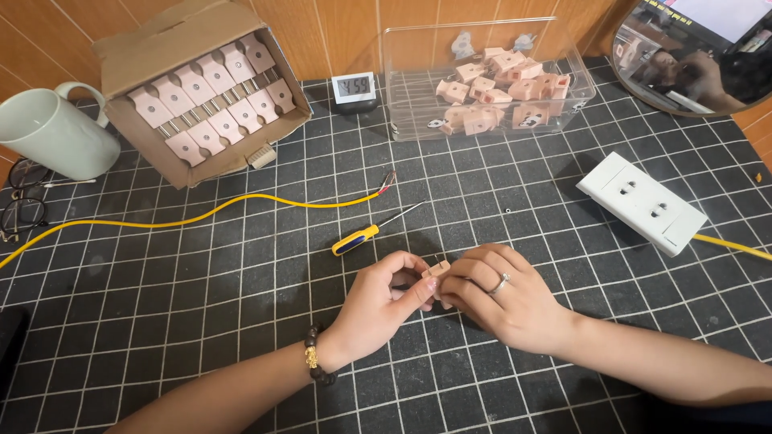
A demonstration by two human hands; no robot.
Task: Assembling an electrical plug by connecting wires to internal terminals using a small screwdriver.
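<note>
Both forearms enter from the lower edge and meet above the black cutting mat with a white grid (201,305), a matte sheet that covers the work surface. At the back left, an open brown cardboard box (129,56) is tilted toward the viewer, so its rows of flat pink plastic plug bodies (213,100) face outward. Beside it at centre back, a clear rigid plastic tub (402,80) holds loose pink parts in a heap. A pale green glazed mug (48,128) stands at far left. A white rectangular socket strip (643,201) lies at right, and a yellow sheathed cable (241,201) with a stripped end crosses the mat. A slim screwdriver with a yellow and blue handle (366,233) rests just above the hands. The left hand (378,305) and right hand (498,297) pinch, fingertips closed from both sides, a small pink plastic block (438,269) held just above the mat at centre.
</note>
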